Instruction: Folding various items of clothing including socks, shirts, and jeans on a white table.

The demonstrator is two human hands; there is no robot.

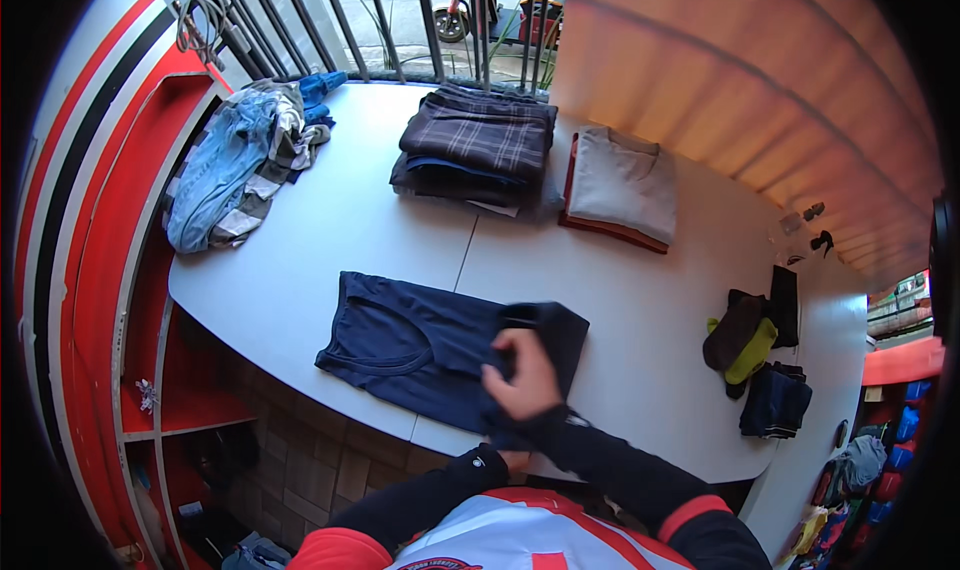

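A navy-blue shirt (450, 337) lies partly folded near the table's front edge, its round neckline turned to the left. My right hand (529, 378) is on its right end, fingers curled around a raised, slightly blurred fold of the cloth. Close to the table's front edge, my left hand (514, 460) is by the shirt's near side. The right forearm covers most of the left hand, so its grip cannot be made out. Both forearms wear black sleeves.
Folded dark clothes, a plaid piece on top (480, 134), stand at the back of the white table (300, 285). A grey shirt (622, 183) tops another pile. Loose denim clothing (217, 165) lies back left. Socks (739, 337) and folded dark garments (775, 401) lie right. Red shelving (142, 330) adjoins the left.
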